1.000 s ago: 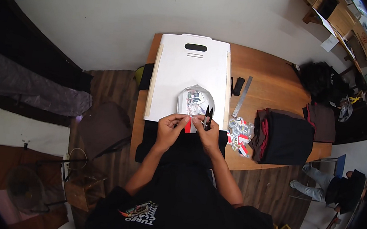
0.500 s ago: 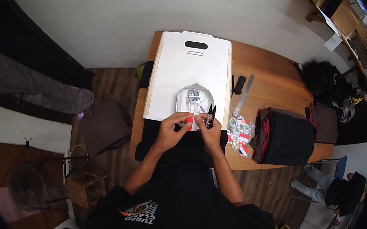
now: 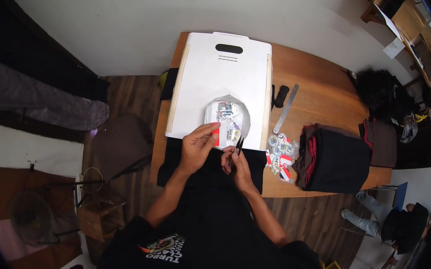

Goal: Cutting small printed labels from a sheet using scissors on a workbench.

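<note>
By board (image 3: 194, 85) | left grip (image 3: 196, 147) pinches red piece (image 3: 216, 133) | right grip (image 3: 240, 169) holds scissors (image 3: 239, 145) lengthwise, tips away

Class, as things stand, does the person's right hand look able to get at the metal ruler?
Probably yes: the metal ruler lies uncovered on the wooden table, right of the white board. The right hand holds black scissors, though, which might hamper its grip.
</note>
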Demonstrator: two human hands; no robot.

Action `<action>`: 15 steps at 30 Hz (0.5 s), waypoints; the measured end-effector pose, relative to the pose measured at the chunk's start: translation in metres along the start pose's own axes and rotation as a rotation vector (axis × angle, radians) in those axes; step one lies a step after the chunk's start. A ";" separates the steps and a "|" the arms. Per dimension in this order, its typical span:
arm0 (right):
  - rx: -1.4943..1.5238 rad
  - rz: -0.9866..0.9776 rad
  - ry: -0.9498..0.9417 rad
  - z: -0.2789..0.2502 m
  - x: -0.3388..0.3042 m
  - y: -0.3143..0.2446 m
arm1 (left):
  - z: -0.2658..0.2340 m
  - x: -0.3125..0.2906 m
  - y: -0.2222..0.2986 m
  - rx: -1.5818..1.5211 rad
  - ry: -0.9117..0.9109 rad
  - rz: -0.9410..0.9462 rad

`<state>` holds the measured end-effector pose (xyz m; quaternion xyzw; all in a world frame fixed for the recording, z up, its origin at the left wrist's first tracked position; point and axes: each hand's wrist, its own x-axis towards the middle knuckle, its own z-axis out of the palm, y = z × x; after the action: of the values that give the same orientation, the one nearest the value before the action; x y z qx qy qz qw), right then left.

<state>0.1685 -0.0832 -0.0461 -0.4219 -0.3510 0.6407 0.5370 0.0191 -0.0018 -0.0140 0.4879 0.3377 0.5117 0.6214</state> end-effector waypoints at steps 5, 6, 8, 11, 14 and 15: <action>0.200 0.038 -0.048 0.003 -0.009 0.007 | -0.001 0.000 0.000 -0.011 0.043 -0.020; 0.097 -0.006 -0.048 0.006 -0.008 0.006 | -0.001 0.000 0.001 -0.011 0.045 -0.020; 0.127 0.020 -0.044 0.010 -0.010 0.002 | 0.000 0.001 0.004 -0.018 0.023 -0.022; 0.142 0.042 -0.027 0.013 -0.014 -0.005 | 0.000 0.002 0.008 -0.032 0.004 -0.043; 0.094 0.021 -0.013 0.013 -0.013 -0.007 | 0.003 0.001 0.012 -0.014 -0.008 -0.016; 0.059 0.002 -0.008 0.014 -0.012 -0.008 | 0.002 0.001 0.011 -0.014 -0.008 -0.016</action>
<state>0.1595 -0.0936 -0.0316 -0.4037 -0.3337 0.6528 0.5473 0.0175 -0.0011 -0.0029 0.4829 0.3353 0.5073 0.6302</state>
